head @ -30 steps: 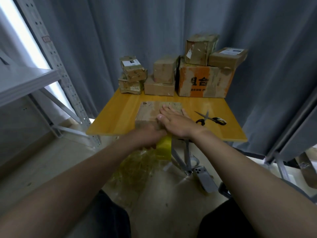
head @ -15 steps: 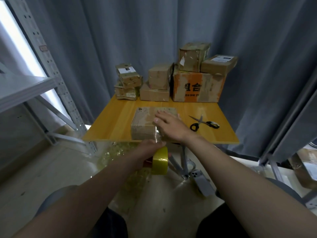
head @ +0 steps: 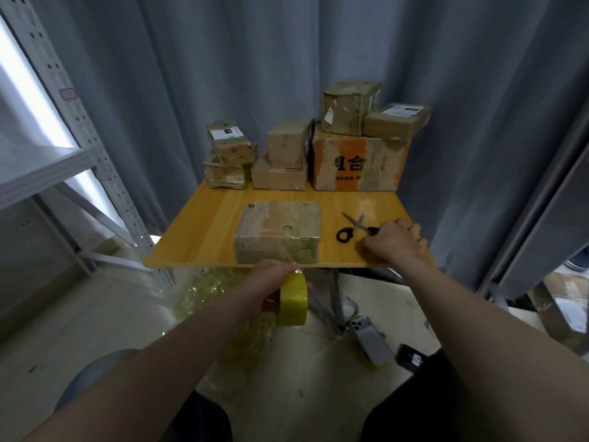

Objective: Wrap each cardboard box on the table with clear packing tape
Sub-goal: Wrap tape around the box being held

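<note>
Yellow-tinted tape roll (head: 293, 298) sits in my left hand (head: 271, 282), fingers curled round it, just below the near edge of the table (head: 197, 231). A clear strip runs from the roll up to the near face of the flat cardboard box (head: 279, 231), which lies just beyond that hand. To the right, my right hand (head: 395, 240) rests with fingers curled over one handle of the black scissors (head: 353, 228); I cannot tell whether it grips them. Farther back, stacked boxes (head: 357, 164) stand against the grey curtain (head: 255, 74).
</note>
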Demonstrator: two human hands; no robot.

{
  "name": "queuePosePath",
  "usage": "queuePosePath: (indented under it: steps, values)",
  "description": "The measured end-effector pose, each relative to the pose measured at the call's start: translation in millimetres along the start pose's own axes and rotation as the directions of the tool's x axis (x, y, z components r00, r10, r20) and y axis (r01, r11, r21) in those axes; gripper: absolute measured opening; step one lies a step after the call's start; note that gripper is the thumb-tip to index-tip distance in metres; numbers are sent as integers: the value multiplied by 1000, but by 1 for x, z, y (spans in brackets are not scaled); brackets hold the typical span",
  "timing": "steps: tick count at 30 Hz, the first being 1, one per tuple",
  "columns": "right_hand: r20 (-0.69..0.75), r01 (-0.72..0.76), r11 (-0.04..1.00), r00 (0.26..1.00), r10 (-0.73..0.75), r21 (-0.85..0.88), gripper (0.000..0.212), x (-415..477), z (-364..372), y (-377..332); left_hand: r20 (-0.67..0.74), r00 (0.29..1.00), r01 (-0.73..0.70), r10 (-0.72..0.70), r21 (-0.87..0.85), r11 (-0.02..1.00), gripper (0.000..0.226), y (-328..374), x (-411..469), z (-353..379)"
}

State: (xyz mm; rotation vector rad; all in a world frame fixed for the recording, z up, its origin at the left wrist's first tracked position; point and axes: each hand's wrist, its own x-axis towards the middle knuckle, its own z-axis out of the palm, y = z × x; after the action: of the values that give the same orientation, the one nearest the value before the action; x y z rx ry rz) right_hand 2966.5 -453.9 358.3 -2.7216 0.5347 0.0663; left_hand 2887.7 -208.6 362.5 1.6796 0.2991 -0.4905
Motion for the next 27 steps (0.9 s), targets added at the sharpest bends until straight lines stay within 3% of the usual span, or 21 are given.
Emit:
queuePosePath:
  steps: [4, 6, 11, 16, 20, 23, 27]
  values:
    - [-153, 5, 1000, 988, -3, 8, 85, -6, 5, -7, -3, 1000, 6, -6, 3, 1000, 31, 0, -2, -1]
    - [-115, -26, 1000, 993, 26, -2, 101, -3, 9, -15, 6, 1000, 16, -16, 10, 1000, 31, 1, -4, -3]
    - [-51, -113, 991, 992, 117, 73, 113, 11, 21, -34, 6, 1000, 19, -20, 35, 999, 30, 6, -9, -4]
    - [-31, -119, 991, 992, 121, 65, 102, 18, 19, -40, 26, 999, 31, -32, 41, 999, 32, 5, -7, -8]
    - [2, -24, 998, 1000, 24, 60, 65, 19, 15, -33, 23, 999, 25, -26, 44, 999, 28, 2, -6, -12]
    - [-56, 44, 999, 997, -45, -20, 54, 12, 15, -20, 3, 1000, 12, -13, 35, 999, 27, 0, -5, -14]
    - [-29, 157, 984, 987, -160, -85, 43, 8, 8, -9, 11, 1000, -3, 3, 0, 1000, 22, 2, -13, -10]
